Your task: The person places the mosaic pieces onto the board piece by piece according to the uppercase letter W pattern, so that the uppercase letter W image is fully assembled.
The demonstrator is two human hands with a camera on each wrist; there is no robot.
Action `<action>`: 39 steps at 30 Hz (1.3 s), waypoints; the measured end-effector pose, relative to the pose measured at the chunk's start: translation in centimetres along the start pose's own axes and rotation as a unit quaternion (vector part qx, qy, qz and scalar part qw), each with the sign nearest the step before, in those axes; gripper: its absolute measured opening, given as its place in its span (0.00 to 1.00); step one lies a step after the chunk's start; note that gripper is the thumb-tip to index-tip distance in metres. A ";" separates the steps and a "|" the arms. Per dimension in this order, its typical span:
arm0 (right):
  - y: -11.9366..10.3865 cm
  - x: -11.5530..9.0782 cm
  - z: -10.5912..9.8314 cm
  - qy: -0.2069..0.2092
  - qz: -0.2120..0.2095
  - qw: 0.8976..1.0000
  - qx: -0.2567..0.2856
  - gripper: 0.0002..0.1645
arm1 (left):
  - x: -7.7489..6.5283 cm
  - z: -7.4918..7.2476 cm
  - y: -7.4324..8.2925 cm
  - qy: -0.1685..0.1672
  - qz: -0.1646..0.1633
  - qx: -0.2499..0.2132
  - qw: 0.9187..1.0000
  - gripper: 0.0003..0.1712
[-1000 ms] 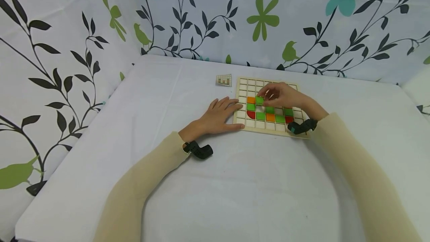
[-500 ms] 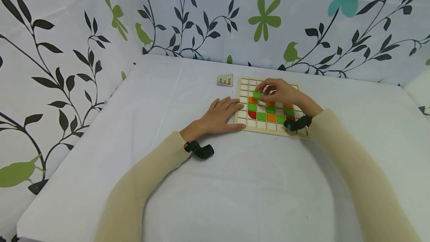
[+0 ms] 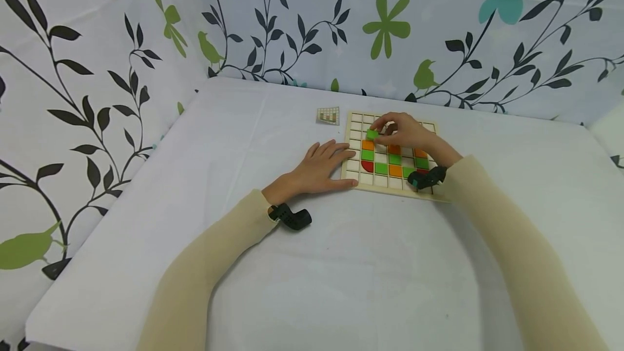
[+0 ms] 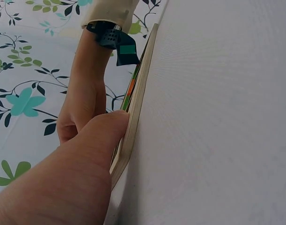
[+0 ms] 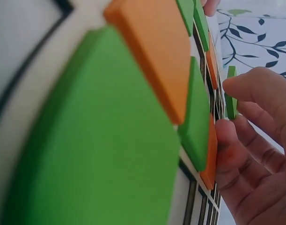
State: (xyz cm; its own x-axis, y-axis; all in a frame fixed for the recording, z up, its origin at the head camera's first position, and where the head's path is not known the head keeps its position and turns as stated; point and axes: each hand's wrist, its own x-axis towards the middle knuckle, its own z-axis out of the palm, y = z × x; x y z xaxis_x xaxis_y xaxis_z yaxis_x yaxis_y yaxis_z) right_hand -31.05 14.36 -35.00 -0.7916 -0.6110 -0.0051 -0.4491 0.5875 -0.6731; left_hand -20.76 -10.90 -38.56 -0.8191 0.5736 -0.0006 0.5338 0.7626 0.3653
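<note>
A pale wooden grid board (image 3: pixel 354 135) lies on the table with green, orange and red tiles set in its cells. My right hand (image 3: pixel 407 131) pinches a green square tile (image 3: pixel 372 134) over the board's left part, just beyond an orange tile (image 3: pixel 368 145). In the right wrist view, thumb and fingertips hold that green tile (image 5: pixel 231 91) by its edges, seen nearly side-on. My left hand (image 3: pixel 319 169) lies with spread fingers at the board's left side, its fingertips and thumb touching the rim. The left wrist view shows its thumb (image 4: pixel 98 133) against the board's edge.
A small card (image 3: pixel 328 116) printed with a grid pattern lies beyond the left hand, near the board's far left corner. White cloth covers the table (image 3: pixel 341 275). A leaf-patterned curtain (image 3: pixel 292 26) hangs behind and to the left.
My right hand has moved left and farther away across the board with the green tile, from beside the orange tile to just beyond it. The left hand has stayed at the rim.
</note>
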 end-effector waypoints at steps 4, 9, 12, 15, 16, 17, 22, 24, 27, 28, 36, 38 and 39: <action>0.2 0.4 0.2 0.007 0.005 1.000 0.000 0.19 | 0.0 -0.1 0.1 -0.001 -0.001 0.002 1.000 0.42; 0.3 0.5 0.3 0.006 0.012 1.000 -0.006 0.20 | 0.0 -0.2 0.3 -0.002 -0.002 0.000 1.000 0.42; 0.2 0.5 0.2 0.001 0.018 1.000 -0.011 0.20 | 0.0 -0.2 0.3 -0.003 -0.002 -0.001 1.000 0.42; 0.2 0.5 0.1 -0.003 0.022 1.000 -0.011 0.19 | 0.1 -0.2 0.3 -0.002 -0.002 0.001 1.000 0.42; 0.3 0.4 0.1 -0.003 0.021 1.000 -0.010 0.19 | 0.1 -0.1 0.3 -0.002 -0.001 0.002 1.000 0.42; 0.4 0.4 0.1 -0.002 0.019 1.000 -0.008 0.19 | 0.2 -0.1 0.3 -0.002 -0.001 0.002 1.000 0.42; 0.6 0.3 0.1 0.003 0.007 1.000 0.005 0.18 | 0.2 -0.1 0.4 -0.004 -0.001 0.002 1.000 0.42; 0.5 0.2 0.0 0.002 0.014 1.000 0.006 0.18 | 0.2 -0.1 0.4 -0.004 -0.002 0.002 1.000 0.42; 0.2 0.3 0.0 -0.003 0.030 1.000 0.002 0.18 | 0.2 -0.2 0.4 -0.004 -0.003 0.001 1.000 0.42; 0.1 0.3 0.0 -0.002 0.036 0.999 0.001 0.18 | 0.2 -0.2 0.4 -0.004 -0.003 0.000 1.000 0.42; -0.1 -0.1 0.1 0.009 0.061 0.997 0.042 0.20 | 0.1 -0.2 0.4 -0.007 -0.004 -0.002 1.000 0.42; -0.1 -0.2 0.1 0.013 0.061 0.997 0.049 0.20 | 0.0 -0.2 0.3 -0.008 -0.005 -0.002 1.000 0.42; -0.1 -0.2 0.1 0.016 0.061 0.997 0.052 0.20 | 0.0 -0.2 0.3 -0.008 -0.006 -0.002 1.000 0.42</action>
State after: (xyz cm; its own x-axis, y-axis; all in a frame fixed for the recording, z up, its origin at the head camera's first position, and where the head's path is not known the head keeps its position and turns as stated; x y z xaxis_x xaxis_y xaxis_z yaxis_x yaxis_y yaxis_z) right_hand -30.79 14.37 -35.02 -0.8515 -0.5199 -0.0690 -0.3045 0.5973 -0.7419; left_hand -20.66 -10.74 -38.24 -0.8218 0.5695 -0.0190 0.5235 0.7678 0.3694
